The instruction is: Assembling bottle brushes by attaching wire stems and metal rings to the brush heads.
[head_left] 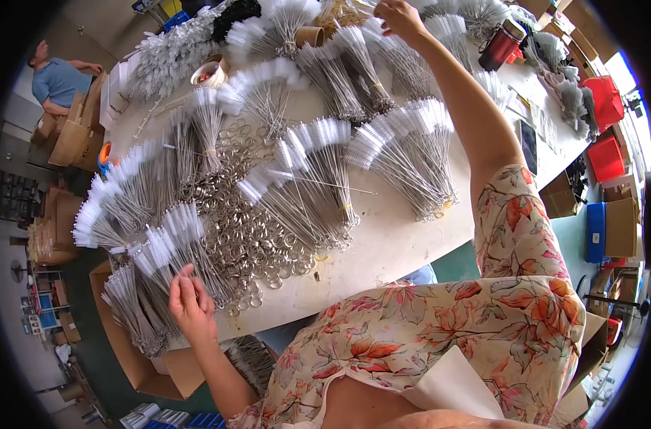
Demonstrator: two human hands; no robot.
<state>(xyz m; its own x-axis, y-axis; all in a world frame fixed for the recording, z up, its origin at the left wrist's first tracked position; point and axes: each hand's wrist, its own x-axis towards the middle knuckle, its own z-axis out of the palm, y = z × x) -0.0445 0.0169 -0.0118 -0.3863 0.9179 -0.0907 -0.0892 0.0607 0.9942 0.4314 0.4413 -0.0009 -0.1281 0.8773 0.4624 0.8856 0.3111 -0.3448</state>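
Note:
My left hand is at the table's near left edge, fingers loosely bent and apart, with nothing visible in it. Beside it stand bundles of thin wire brushes with white bristle tips and looped metal ends. My right hand reaches across to the far side, fingers bent and somewhat spread; no held thing shows. It is nearest a heap of straw-coloured bands and more wire brushes. A large pile of metal rings lies between the brush bundles, in front of my left hand.
More brush bundles cover the white table. A white tub, tape roll, dark red flask and phone-like dark slab lie about. A cardboard box is below the left edge. Another person stands far left.

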